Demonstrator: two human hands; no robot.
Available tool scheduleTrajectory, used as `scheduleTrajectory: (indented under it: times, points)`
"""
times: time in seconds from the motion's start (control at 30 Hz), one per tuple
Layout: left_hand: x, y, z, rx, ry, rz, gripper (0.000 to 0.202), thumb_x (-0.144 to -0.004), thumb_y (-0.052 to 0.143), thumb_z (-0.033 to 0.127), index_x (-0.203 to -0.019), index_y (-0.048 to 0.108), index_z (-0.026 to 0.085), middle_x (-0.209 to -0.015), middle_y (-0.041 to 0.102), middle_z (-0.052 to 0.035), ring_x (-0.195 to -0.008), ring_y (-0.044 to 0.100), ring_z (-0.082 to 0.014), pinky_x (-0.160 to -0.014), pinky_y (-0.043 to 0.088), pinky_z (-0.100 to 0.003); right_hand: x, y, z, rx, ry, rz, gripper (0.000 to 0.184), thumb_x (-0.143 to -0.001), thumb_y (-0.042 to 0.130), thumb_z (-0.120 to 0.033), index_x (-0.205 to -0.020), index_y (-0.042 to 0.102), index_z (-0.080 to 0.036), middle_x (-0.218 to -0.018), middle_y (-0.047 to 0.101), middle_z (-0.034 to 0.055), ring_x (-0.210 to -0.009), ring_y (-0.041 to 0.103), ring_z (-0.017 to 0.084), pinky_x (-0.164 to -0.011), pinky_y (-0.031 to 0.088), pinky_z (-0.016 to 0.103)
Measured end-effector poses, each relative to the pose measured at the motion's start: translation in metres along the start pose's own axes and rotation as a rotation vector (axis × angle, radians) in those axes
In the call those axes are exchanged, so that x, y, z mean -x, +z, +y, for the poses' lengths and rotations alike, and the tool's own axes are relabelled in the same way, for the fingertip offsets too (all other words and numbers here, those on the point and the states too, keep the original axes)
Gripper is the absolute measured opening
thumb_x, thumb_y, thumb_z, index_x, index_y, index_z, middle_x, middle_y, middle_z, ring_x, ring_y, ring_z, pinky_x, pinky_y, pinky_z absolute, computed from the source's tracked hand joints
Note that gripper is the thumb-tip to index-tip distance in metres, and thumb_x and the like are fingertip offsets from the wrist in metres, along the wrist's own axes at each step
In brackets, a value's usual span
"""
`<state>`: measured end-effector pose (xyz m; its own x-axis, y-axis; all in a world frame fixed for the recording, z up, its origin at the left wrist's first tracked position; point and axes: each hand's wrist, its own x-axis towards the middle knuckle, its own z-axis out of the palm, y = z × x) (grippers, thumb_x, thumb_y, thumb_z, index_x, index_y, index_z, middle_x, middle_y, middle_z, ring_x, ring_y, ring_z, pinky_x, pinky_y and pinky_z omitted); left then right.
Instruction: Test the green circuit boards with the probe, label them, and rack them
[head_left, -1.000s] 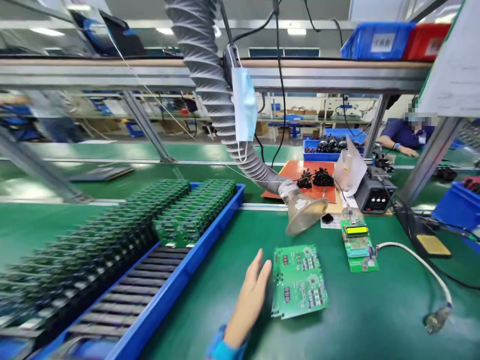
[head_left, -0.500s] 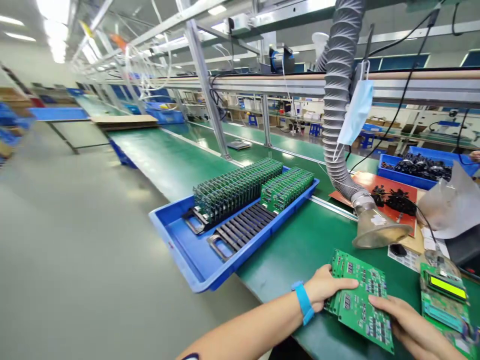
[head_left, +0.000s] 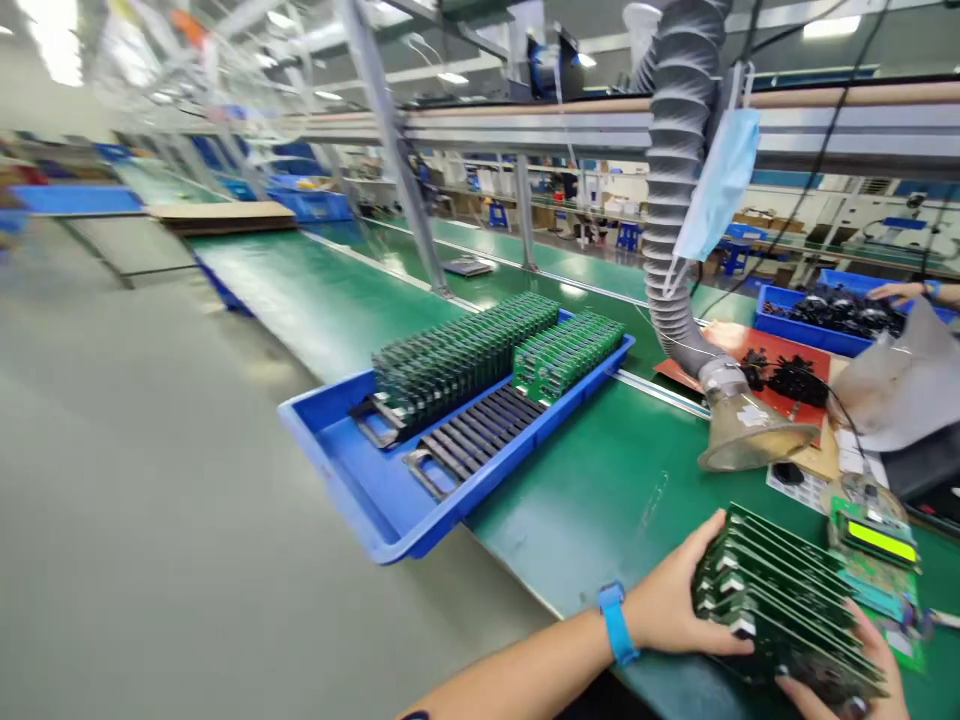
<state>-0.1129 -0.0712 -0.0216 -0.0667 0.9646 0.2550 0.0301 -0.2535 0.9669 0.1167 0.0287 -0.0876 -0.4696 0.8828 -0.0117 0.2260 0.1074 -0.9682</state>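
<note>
Whereas the circuit boards [head_left: 787, 590] faced up half a second ago, they are now tipped to show a row of edges above the green bench [head_left: 570, 540], so the work appears to have them gathered as one bundle. The left hand [head_left: 675, 605] has its fingers closed on their left side, thumb low; the right hand [head_left: 879, 652] clasps the opposite side, and the blue tray [head_left: 480, 490] stands well apart.

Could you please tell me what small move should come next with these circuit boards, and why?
Perhaps gently even up the green circuit boards between the left hand and right hand: the two hands hold the stack at opposite sides, and the boards' edges look fanned rather than flush.
</note>
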Motion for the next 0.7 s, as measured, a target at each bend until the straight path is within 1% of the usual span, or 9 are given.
scheduleTrajectory:
  times: [0.07, 0.13, 0.2, 0.27, 0.33, 0.4, 0.53, 0.6, 0.7]
  points:
    - [0.005, 0.002, -0.008, -0.139, -0.012, -0.061, 0.124, -0.058, 0.083, 0.04, -0.15, 0.003, 0.02, -0.157, 0.013, -0.0136, -0.141, 0.019, -0.0344, -0.116, 0.014, -0.047, 0.013, 0.005, 0.0, 0.101, -0.157, 0.019, 0.098, -0.068, 0.075, -0.036, -0.145, 0.015, -0.038, -0.133, 0.055, 0.004, -0.121, 0.051, 0.038, -0.098, 0.05, 0.054]
    - [0.008, 0.004, -0.014, -0.204, -0.007, -0.086, 0.132, -0.059, 0.082, 0.044, -0.147, -0.014, 0.021, -0.158, -0.002, -0.0142, -0.142, 0.01, -0.0355, -0.116, 0.01, -0.051, 0.022, 0.015, -0.013, 0.181, -0.232, 0.036, 0.089, -0.073, 0.071, -0.035, -0.145, 0.02, -0.037, -0.145, 0.042, 0.0038, -0.131, 0.04, 0.036, -0.106, 0.041, 0.053]
    - [0.008, 0.005, -0.016, -0.188, 0.0, -0.098, 0.144, -0.053, 0.082, 0.053, -0.142, -0.027, 0.023, -0.157, -0.009, -0.0151, -0.143, 0.005, -0.0371, -0.114, 0.008, -0.055, 0.024, 0.023, -0.031, 0.192, -0.24, -0.019, 0.095, -0.074, 0.07, -0.034, -0.148, 0.011, -0.029, -0.153, 0.027, 0.0079, -0.136, 0.031, 0.036, -0.11, 0.032, 0.056]
    - [0.008, 0.006, -0.014, -0.151, 0.005, -0.123, 0.15, -0.047, 0.079, 0.063, -0.139, -0.033, 0.025, -0.156, -0.012, -0.0152, -0.142, 0.001, -0.0389, -0.113, 0.006, -0.058, 0.024, 0.027, -0.047, 0.129, -0.23, -0.114, 0.112, -0.072, 0.073, -0.035, -0.148, -0.009, -0.027, -0.156, 0.014, 0.0112, -0.138, 0.028, 0.034, -0.11, 0.028, 0.056]
    - [0.008, 0.007, -0.01, -0.124, 0.03, -0.148, 0.149, -0.043, 0.073, 0.072, -0.14, -0.031, 0.026, -0.156, -0.017, -0.0128, -0.141, -0.003, -0.0404, -0.113, 0.003, -0.058, 0.024, 0.027, -0.058, 0.051, -0.218, -0.173, 0.127, -0.067, 0.077, -0.035, -0.144, -0.023, -0.029, -0.157, 0.003, 0.0115, -0.14, 0.024, 0.032, -0.111, 0.027, 0.054]
    - [0.009, 0.008, -0.006, -0.077, 0.057, -0.141, 0.135, -0.05, 0.058, 0.081, -0.143, -0.023, 0.027, -0.156, -0.019, -0.0072, -0.142, -0.006, -0.0392, -0.114, 0.001, -0.055, 0.023, 0.026, -0.065, 0.001, -0.203, -0.196, 0.129, -0.067, 0.078, -0.032, -0.143, -0.025, -0.032, -0.158, -0.004, 0.0095, -0.141, 0.019, 0.03, -0.111, 0.027, 0.053]
    - [0.007, 0.015, -0.004, 0.093, 0.032, 0.027, 0.101, -0.068, 0.022, 0.084, -0.148, -0.006, 0.029, -0.158, -0.009, 0.0013, -0.143, -0.003, -0.0322, -0.117, 0.002, -0.045, 0.02, 0.027, -0.069, -0.016, -0.205, -0.24, 0.126, -0.068, 0.078, -0.029, -0.143, -0.022, -0.035, -0.157, -0.008, 0.0074, -0.143, 0.012, 0.028, -0.112, 0.023, 0.051]
    - [0.007, 0.018, -0.006, 0.166, -0.008, 0.094, 0.098, -0.069, 0.017, 0.084, -0.148, -0.001, 0.03, -0.158, -0.006, 0.0027, -0.144, 0.002, -0.0314, -0.117, 0.003, -0.043, 0.017, 0.028, -0.07, -0.012, -0.221, -0.262, 0.133, -0.063, 0.082, -0.033, -0.143, -0.023, -0.033, -0.157, -0.012, 0.0072, -0.144, 0.006, 0.029, -0.114, 0.019, 0.051]
    - [0.005, 0.018, -0.006, 0.211, -0.05, 0.1, 0.099, -0.068, 0.02, 0.085, -0.148, 0.003, 0.03, -0.158, -0.001, 0.0037, -0.144, 0.003, -0.0304, -0.118, 0.002, -0.042, 0.012, 0.029, -0.072, -0.019, -0.213, -0.27, 0.139, -0.059, 0.084, -0.039, -0.142, -0.027, -0.032, -0.156, -0.017, 0.0073, -0.144, 0.004, 0.028, -0.114, 0.017, 0.05]
